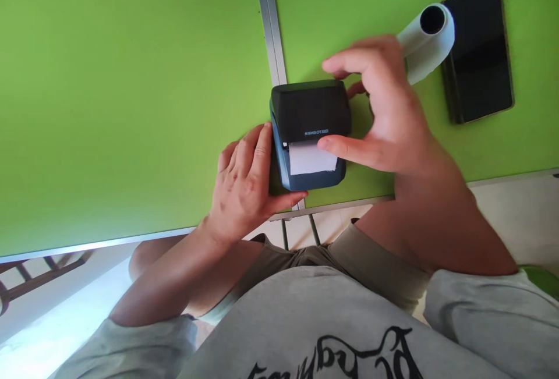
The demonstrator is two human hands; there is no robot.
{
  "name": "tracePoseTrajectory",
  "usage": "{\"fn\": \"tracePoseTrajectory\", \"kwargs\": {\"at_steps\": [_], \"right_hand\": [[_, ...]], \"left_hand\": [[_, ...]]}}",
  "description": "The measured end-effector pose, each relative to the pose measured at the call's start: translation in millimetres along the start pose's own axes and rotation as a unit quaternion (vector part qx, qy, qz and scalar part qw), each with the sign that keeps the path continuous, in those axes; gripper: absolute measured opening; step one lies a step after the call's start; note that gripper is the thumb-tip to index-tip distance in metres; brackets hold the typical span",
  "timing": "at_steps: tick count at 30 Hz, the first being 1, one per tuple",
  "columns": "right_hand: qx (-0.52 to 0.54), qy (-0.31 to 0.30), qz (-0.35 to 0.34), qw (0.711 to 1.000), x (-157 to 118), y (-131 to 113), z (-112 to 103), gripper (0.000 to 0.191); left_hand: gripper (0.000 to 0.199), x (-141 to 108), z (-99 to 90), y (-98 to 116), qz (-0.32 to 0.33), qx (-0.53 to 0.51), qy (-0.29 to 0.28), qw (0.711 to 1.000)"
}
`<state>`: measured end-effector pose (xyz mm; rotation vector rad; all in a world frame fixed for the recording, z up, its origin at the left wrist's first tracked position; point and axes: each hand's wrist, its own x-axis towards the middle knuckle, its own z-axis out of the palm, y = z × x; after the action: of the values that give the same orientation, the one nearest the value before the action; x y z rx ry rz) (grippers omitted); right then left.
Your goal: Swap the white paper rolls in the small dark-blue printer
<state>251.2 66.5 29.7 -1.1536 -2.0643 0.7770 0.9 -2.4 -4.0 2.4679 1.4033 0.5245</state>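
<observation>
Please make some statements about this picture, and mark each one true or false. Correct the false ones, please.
1. The left hand is at the side of the printer. True.
2. White paper sticks out below the printer's top. True.
3. A white roll is beside the black device. True.
4. The white roll is left of the printer. False: it is to the right.
5. The printer's top is white. False: it is black.

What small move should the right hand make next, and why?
I'd probably close the right hand lightly on the black lid: its thumb and fingers are spread about the lid's right end, the thumb over the white paper sticking out in front, while the left hand steadies the printer from the opposite side.
</observation>
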Motion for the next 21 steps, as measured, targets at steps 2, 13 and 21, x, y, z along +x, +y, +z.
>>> {"fn": "tracePoseTrajectory", "kwargs": {"at_steps": [2,13,21], "right_hand": [[-0.027,0.016,0.016,0.999,2.4,-8.4,-2.7,0.05],[0.031,0.059,0.043,0.997,13.6,-22.5,-5.2,0.033],[0.053,0.124,0.02,0.991,18.7,-14.5,10.6,0.035]], "left_hand": [[0.105,0.5,0.0,0.1,0.003,-0.005,0.002,1.0],[0.102,1.2,1.0,-0.5,0.004,-0.012,0.02,1.0],[0.09,1.6,-2.3,-1.1,0.042,-0.04,0.048,0.997]]}}
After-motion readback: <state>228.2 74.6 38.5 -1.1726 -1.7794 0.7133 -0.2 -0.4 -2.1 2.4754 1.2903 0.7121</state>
